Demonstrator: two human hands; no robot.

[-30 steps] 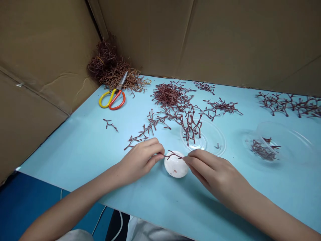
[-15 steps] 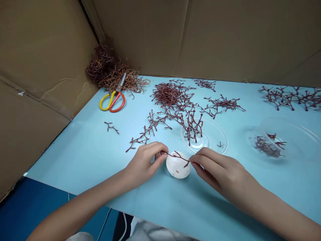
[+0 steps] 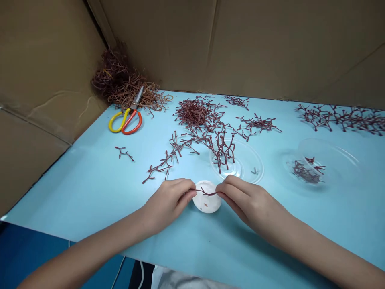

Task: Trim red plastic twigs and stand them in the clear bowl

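Maroon twig point(image 3: 205, 193) pinched at both ends by left hand point(image 3: 166, 205) and right hand point(image 3: 247, 199).

Walls: cardboard panels point(image 3: 240, 44), meeting in a corner ahead of me
Tabletop: pale blue board point(image 3: 75, 200)
Below: dark blue surface point(image 3: 39, 249)

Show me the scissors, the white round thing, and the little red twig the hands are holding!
Scissors point(image 3: 130, 119): head view, on the orange handle.
White round piece point(image 3: 207, 203): head view, on its middle.
Dark red twig point(image 3: 206, 193): head view, on its middle, between the hands.
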